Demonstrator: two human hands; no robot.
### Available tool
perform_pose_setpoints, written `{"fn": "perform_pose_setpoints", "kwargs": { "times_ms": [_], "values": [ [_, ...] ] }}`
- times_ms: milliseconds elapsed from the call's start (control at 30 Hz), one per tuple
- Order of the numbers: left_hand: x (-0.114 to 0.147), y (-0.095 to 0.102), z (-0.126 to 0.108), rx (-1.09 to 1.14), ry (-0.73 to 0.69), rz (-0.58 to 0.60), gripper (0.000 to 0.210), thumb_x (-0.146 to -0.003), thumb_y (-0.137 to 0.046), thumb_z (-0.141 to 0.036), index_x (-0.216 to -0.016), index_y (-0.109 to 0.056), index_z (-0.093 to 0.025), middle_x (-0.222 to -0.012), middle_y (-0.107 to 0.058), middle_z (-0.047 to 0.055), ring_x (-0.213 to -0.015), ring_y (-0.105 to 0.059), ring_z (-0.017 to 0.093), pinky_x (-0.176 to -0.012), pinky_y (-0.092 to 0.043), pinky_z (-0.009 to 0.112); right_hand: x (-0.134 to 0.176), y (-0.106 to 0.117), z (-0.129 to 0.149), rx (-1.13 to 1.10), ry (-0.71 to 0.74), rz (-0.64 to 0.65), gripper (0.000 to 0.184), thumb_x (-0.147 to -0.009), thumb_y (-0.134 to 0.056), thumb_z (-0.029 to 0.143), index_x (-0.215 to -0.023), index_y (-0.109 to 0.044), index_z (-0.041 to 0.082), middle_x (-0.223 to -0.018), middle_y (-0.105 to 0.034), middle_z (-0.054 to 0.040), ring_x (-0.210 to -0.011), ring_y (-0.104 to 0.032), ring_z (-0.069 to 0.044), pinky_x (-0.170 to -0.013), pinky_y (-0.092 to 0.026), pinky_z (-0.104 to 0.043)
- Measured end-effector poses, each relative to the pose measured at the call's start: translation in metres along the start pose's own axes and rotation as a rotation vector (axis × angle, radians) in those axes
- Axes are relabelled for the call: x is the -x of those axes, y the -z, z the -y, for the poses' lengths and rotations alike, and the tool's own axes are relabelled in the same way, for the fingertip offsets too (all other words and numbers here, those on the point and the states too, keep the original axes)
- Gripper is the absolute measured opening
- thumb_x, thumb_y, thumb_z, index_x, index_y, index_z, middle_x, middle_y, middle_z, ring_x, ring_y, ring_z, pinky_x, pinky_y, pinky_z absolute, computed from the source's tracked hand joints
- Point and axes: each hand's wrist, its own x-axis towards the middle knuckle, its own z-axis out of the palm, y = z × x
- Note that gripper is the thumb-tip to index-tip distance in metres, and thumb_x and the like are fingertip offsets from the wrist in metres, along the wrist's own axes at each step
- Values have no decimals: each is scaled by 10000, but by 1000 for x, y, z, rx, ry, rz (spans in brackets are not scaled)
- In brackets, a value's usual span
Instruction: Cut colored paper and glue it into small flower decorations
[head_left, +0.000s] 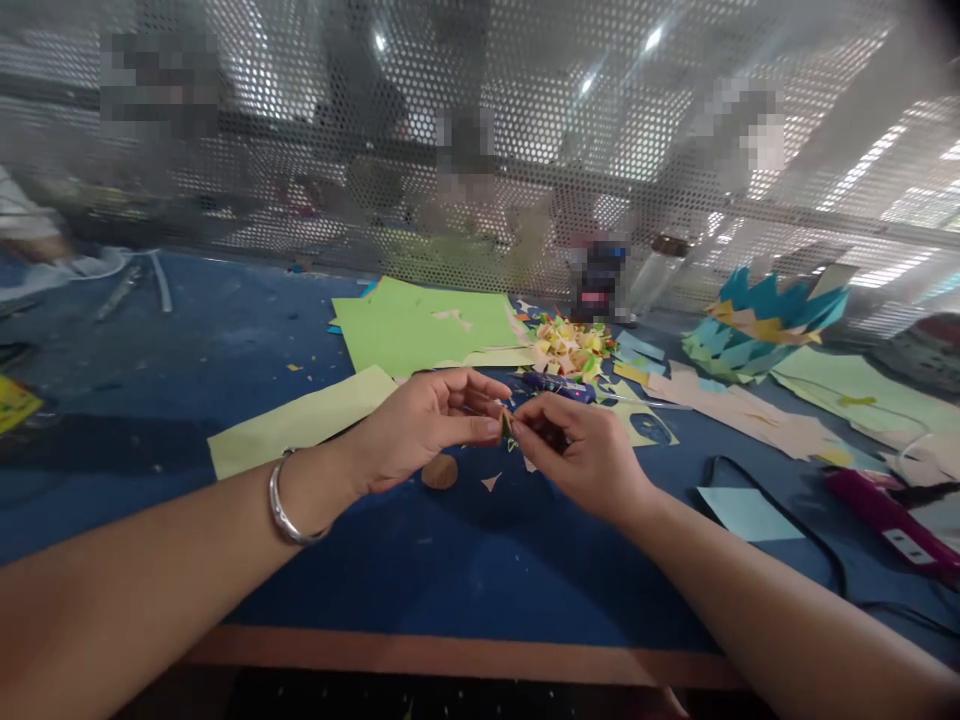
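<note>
My left hand [442, 415], with a silver bangle at the wrist, is closed in a pinch, its thumb and fingertips at a small folded piece of paper [506, 424]. From the other side my right hand [581, 445] pinches the same greenish piece between thumb and forefinger. Fingertips cover most of it, so its shape is hard to tell. Below the left hand lies a round brown disc [439, 471] on the blue table, and a small pink paper scrap [491, 483] is to its right. A dark blue tool [559, 387], perhaps a glue gun, lies behind my right hand.
Green paper sheets [427, 325] and a pale strip [300, 415] lie behind and left. A heap of colourful paper cuttings [574, 345] stands further back. To the right are a blue-and-yellow paper crown [765, 325], a purple power strip [892, 520] and its black cable. Perforated metal [487, 80] borders the far side.
</note>
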Motion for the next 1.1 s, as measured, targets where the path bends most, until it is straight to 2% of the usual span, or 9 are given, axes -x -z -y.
{"fn": "perform_pose_setpoints", "kwargs": {
  "times_ms": [200,300,433,533,700,933,1100],
  "values": [
    [13,2,7,46,2,-50,363,-790,-823,-219,-1119,-680,-168,-1057,-728,45,-936,-680,128,-910,-532,294,-5,-10,2,36,40,70,102,-907,-579,198,-872,-671,173,-701,-628,0,-596,-547,-110,-552,-416,-231],
    [12,6,8,16,-11,-63,378,-769,-844,-242,-1102,-679,-173,-1040,-738,37,-969,-683,132,-929,-518,291,-10,-12,3,63,47,91,113,-910,-567,204,-843,-653,174,-697,-617,-1,-593,-530,-109,-550,-404,-231],
    [9,13,5,16,30,-87,353,-789,-826,-248,-1093,-671,-158,-1023,-748,48,-910,-698,128,-888,-530,290,-18,-13,5,85,46,117,114,-913,-563,204,-841,-647,176,-708,-626,0,-586,-521,-102,-551,-392,-225],
    [7,20,3,40,41,-79,376,-787,-828,-246,-1113,-662,-159,-1023,-755,53,-878,-714,133,-895,-541,313,-24,-14,4,90,39,104,113,-911,-569,210,-826,-636,178,-709,-626,2,-583,-515,-97,-551,-385,-222],
    [4,27,4,20,46,-64,365,-751,-856,-243,-1055,-673,-161,-994,-756,39,-941,-720,155,-962,-544,358,-27,-17,-3,61,-2,87,129,-918,-567,222,-819,-632,173,-690,-617,7,-578,-512,-96,-543,-378,-222],
    [0,27,11,-83,34,-24,349,-757,-849,-222,-1042,-653,-178,-1013,-741,41,-954,-712,155,-962,-550,344,-25,-19,-9,32,-17,115,122,-918,-567,219,-827,-635,173,-725,-628,-6,-612,-542,-107,-569,-410,-227],
    [0,25,13,-127,20,-38,291,-778,-821,-211,-1003,-638,-191,-986,-731,37,-928,-719,166,-917,-570,337,-26,-18,-11,48,-27,127,114,-909,-573,208,-814,-626,175,-699,-612,4,-605,-533,-106,-574,-404,-234]
  ]
}}
